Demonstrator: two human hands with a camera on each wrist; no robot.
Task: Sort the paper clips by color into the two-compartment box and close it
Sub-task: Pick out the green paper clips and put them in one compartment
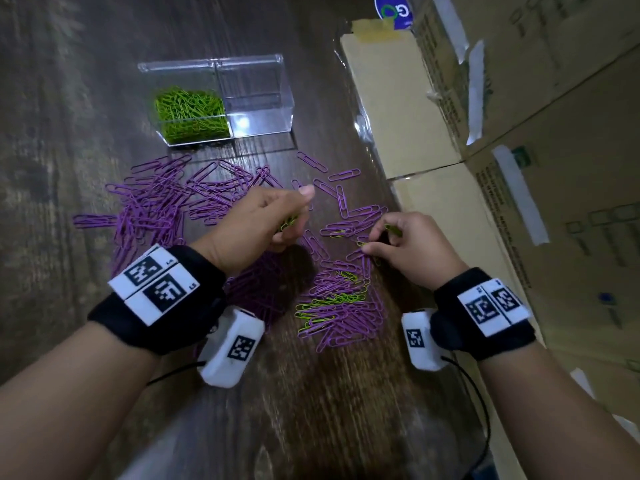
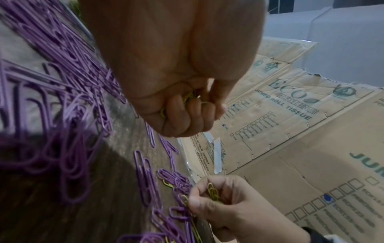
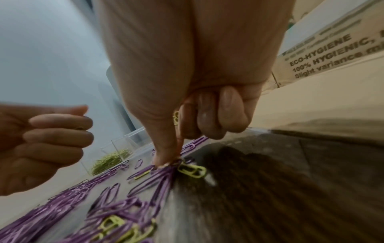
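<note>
A clear two-compartment box (image 1: 256,98) stands open at the back; its left half holds green paper clips (image 1: 188,112), its right half looks empty. Purple clips (image 1: 156,202) lie spread across the dark table, with a few green ones mixed in a pile (image 1: 332,303) near me. My left hand (image 1: 277,216) hovers above the clips, fingers curled round several green clips (image 2: 191,98). My right hand (image 1: 391,240) holds green clips (image 2: 213,191) in its curled fingers while thumb and forefinger touch down by a green clip (image 3: 192,171) on the table.
Cardboard cartons (image 1: 519,133) wall off the right side, close to my right hand. A flat cardboard sheet in plastic (image 1: 391,109) lies beside the box. A blue disc (image 1: 394,8) sits at the back.
</note>
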